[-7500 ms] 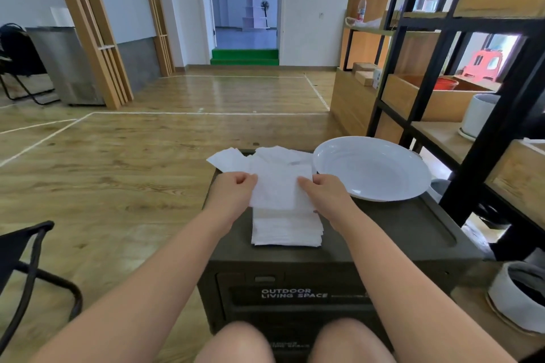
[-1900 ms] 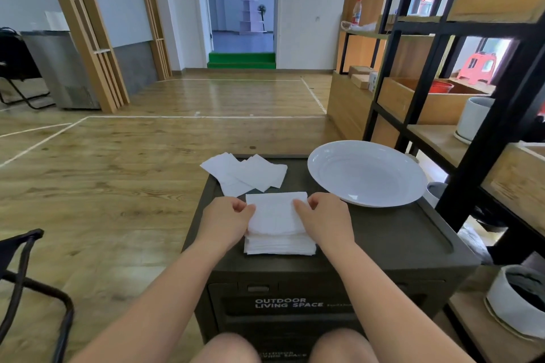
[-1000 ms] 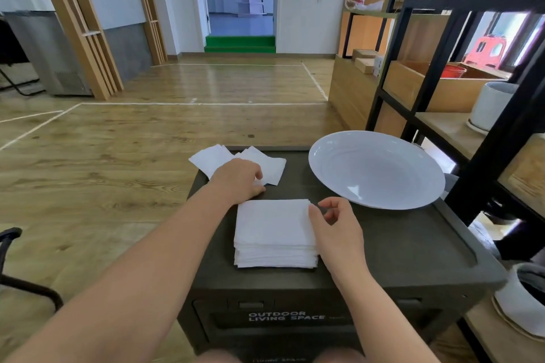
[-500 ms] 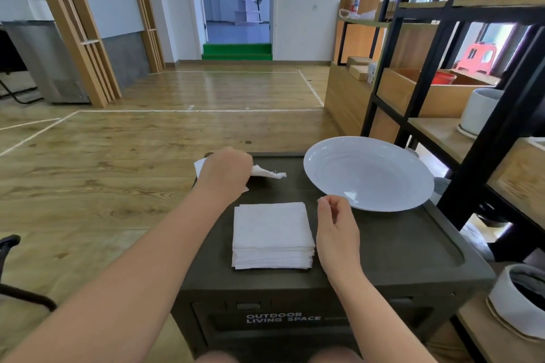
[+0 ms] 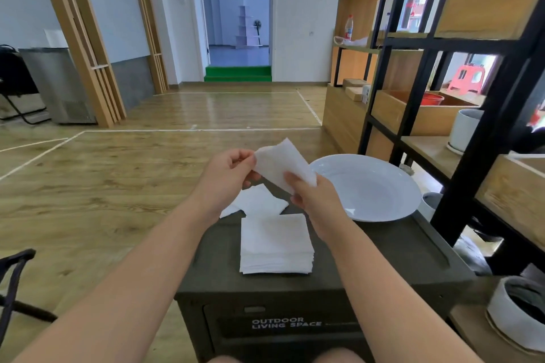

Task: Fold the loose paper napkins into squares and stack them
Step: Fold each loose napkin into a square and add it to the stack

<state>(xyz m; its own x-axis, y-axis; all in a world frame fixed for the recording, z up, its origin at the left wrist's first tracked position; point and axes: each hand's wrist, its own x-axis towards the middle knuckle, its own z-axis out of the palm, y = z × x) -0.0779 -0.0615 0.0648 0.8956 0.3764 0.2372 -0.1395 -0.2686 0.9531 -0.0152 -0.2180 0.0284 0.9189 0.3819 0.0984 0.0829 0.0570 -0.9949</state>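
Note:
A white paper napkin (image 5: 281, 163) is held up in the air above the dark box top (image 5: 383, 250). My left hand (image 5: 225, 178) pinches its left corner and my right hand (image 5: 314, 196) grips its lower right edge. Below my hands a neat stack of folded square napkins (image 5: 275, 243) rests on the box near its front. Behind the stack lie loose napkins (image 5: 259, 200), partly hidden by my left wrist.
A large white plate (image 5: 371, 187) sits on the box's right rear part, close to my right hand. A black and wood shelf unit (image 5: 483, 115) stands to the right. A black chair frame (image 5: 14, 283) is at the lower left, over wooden floor.
My left hand has lifted a loose napkin from the pile at the back of the box. My right hand has risen from beside the stack and taken hold of the same napkin.

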